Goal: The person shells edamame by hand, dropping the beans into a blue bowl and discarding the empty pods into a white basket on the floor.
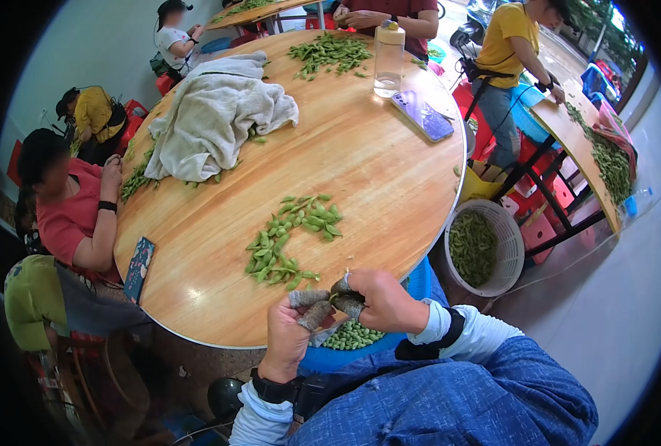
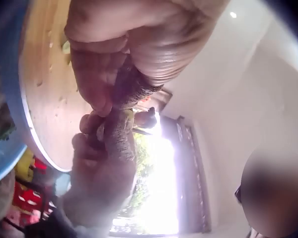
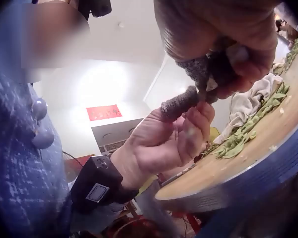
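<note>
Both hands meet over the near table edge, grey fabric covers on their thumbs and some fingers. Between the fingertips a small green soybean pod (image 1: 334,298) shows, mostly hidden by the covers. My left hand (image 1: 284,338) pinches it from the left, and my right hand (image 1: 390,301) pinches it from the right. Beneath the hands is a blue basin (image 1: 418,281) holding shelled green beans (image 1: 351,337). Just beyond them on the table lies a curved heap of soybean pods (image 1: 271,249). The right wrist view shows the covered fingertips (image 3: 181,103) close together.
The round wooden table (image 1: 368,201) carries a grey towel (image 1: 219,111) over pods, a water bottle (image 1: 388,63), a purple phone (image 1: 423,117) and a dark patterned case (image 1: 139,269). A white basket (image 1: 513,256) of pods stands right. Other people sit or stand around.
</note>
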`<action>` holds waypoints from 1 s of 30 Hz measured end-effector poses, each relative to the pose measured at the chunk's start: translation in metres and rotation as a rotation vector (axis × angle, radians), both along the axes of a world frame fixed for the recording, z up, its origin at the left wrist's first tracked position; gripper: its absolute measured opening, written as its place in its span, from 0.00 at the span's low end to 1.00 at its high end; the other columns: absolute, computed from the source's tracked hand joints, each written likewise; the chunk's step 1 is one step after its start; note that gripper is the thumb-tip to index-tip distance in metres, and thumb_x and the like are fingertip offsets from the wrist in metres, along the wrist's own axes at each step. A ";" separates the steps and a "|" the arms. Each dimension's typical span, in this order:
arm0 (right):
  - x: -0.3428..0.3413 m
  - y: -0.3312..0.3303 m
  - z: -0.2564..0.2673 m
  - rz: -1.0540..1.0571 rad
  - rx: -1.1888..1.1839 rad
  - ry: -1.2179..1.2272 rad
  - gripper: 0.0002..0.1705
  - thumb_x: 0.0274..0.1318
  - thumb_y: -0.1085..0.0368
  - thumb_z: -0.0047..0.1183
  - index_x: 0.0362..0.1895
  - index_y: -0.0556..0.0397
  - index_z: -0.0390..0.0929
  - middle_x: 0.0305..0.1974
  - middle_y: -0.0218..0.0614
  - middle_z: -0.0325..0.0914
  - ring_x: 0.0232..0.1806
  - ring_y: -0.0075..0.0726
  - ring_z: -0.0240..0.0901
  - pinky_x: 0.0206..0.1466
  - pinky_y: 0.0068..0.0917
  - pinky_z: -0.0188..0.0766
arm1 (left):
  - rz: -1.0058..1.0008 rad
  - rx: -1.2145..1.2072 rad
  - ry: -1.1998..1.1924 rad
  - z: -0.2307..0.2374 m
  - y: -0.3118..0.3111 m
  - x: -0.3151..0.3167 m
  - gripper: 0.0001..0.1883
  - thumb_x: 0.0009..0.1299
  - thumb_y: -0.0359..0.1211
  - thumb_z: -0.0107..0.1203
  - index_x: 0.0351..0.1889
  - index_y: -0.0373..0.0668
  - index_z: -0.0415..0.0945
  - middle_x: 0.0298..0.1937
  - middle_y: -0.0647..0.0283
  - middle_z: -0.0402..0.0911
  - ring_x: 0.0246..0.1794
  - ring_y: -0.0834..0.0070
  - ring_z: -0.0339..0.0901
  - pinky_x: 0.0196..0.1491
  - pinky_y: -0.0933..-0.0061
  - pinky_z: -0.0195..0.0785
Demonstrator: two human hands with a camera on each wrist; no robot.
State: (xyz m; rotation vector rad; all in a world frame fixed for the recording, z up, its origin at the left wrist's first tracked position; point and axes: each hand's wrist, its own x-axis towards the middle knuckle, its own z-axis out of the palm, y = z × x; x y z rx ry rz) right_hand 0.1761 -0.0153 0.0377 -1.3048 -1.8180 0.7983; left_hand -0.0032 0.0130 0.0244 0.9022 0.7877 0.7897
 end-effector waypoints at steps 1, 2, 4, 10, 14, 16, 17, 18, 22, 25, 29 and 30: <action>0.000 0.000 0.000 0.014 -0.039 0.051 0.05 0.46 0.71 0.51 0.31 0.59 0.74 0.27 0.46 0.74 0.30 0.41 0.73 0.32 0.29 0.67 | -0.011 -0.033 -0.023 -0.002 0.000 -0.002 0.09 0.60 0.24 0.55 0.38 0.33 0.73 0.31 0.56 0.78 0.26 0.74 0.77 0.31 0.78 0.72; 0.000 -0.001 -0.001 0.028 -0.078 0.101 0.05 0.47 0.71 0.52 0.30 0.59 0.74 0.27 0.45 0.75 0.30 0.39 0.72 0.32 0.28 0.66 | -0.022 -0.066 -0.046 -0.005 0.001 -0.004 0.09 0.60 0.24 0.55 0.38 0.33 0.73 0.31 0.56 0.78 0.26 0.75 0.76 0.30 0.79 0.72; 0.002 0.001 -0.006 0.084 -0.266 0.325 0.05 0.48 0.71 0.51 0.31 0.60 0.74 0.27 0.40 0.75 0.29 0.33 0.71 0.32 0.27 0.66 | -0.073 -0.253 -0.234 -0.014 0.002 -0.007 0.09 0.60 0.24 0.55 0.39 0.34 0.73 0.30 0.57 0.78 0.25 0.76 0.76 0.29 0.79 0.71; 0.007 0.003 -0.016 0.174 -0.600 0.740 0.07 0.54 0.70 0.48 0.35 0.62 0.73 0.29 0.30 0.74 0.32 0.18 0.66 0.37 0.20 0.64 | -0.031 -0.156 -0.110 -0.010 -0.004 0.000 0.09 0.60 0.23 0.54 0.38 0.34 0.72 0.28 0.57 0.78 0.25 0.74 0.76 0.30 0.76 0.71; -0.002 0.000 -0.008 0.117 -0.334 0.585 0.07 0.53 0.70 0.49 0.35 0.61 0.73 0.28 0.34 0.76 0.31 0.23 0.67 0.36 0.22 0.65 | 0.086 -0.161 -0.152 -0.010 -0.003 0.001 0.08 0.60 0.23 0.54 0.38 0.34 0.72 0.29 0.55 0.78 0.24 0.72 0.76 0.30 0.74 0.72; -0.002 -0.001 -0.006 0.093 -0.258 0.510 0.07 0.52 0.70 0.49 0.34 0.61 0.73 0.27 0.38 0.76 0.29 0.27 0.69 0.35 0.24 0.66 | 0.091 -0.112 -0.138 -0.011 -0.003 0.001 0.08 0.60 0.23 0.54 0.38 0.34 0.71 0.29 0.55 0.78 0.24 0.72 0.76 0.30 0.74 0.72; -0.001 -0.002 -0.007 0.083 -0.249 0.445 0.07 0.51 0.70 0.50 0.34 0.61 0.73 0.27 0.40 0.76 0.29 0.28 0.69 0.35 0.25 0.66 | 0.095 -0.089 -0.132 -0.011 -0.004 0.002 0.08 0.60 0.23 0.54 0.38 0.34 0.71 0.29 0.55 0.78 0.24 0.72 0.76 0.30 0.74 0.72; 0.000 -0.002 -0.007 0.072 -0.239 0.380 0.07 0.50 0.70 0.50 0.34 0.61 0.74 0.26 0.43 0.76 0.28 0.30 0.70 0.34 0.26 0.67 | 0.095 -0.079 -0.114 -0.010 -0.005 0.003 0.08 0.60 0.23 0.54 0.37 0.34 0.71 0.29 0.55 0.78 0.25 0.72 0.76 0.30 0.74 0.72; -0.003 -0.005 -0.002 0.022 -0.183 0.336 0.07 0.49 0.69 0.51 0.33 0.60 0.74 0.26 0.46 0.75 0.27 0.32 0.70 0.32 0.27 0.67 | 0.109 -0.102 -0.136 -0.008 -0.010 0.006 0.08 0.59 0.22 0.53 0.37 0.33 0.71 0.29 0.55 0.78 0.25 0.71 0.76 0.29 0.74 0.72; -0.003 -0.008 0.000 0.024 -0.210 0.407 0.06 0.49 0.70 0.51 0.32 0.61 0.74 0.25 0.45 0.75 0.27 0.31 0.70 0.32 0.28 0.67 | 0.095 -0.171 -0.240 -0.010 -0.011 0.007 0.09 0.59 0.22 0.54 0.37 0.33 0.71 0.29 0.55 0.78 0.24 0.72 0.76 0.27 0.76 0.71; 0.000 -0.008 -0.011 0.053 -0.231 0.421 0.07 0.51 0.68 0.49 0.33 0.60 0.73 0.26 0.42 0.75 0.29 0.28 0.70 0.33 0.26 0.67 | 0.157 0.069 0.053 -0.002 -0.017 0.009 0.10 0.58 0.21 0.55 0.38 0.33 0.72 0.29 0.58 0.78 0.22 0.74 0.75 0.26 0.77 0.70; 0.001 -0.008 -0.011 0.048 -0.218 0.402 0.08 0.52 0.67 0.49 0.34 0.60 0.73 0.26 0.41 0.74 0.30 0.26 0.71 0.34 0.25 0.68 | 0.208 0.200 0.185 -0.002 -0.018 0.008 0.09 0.58 0.20 0.54 0.38 0.32 0.72 0.29 0.58 0.77 0.23 0.75 0.75 0.26 0.77 0.70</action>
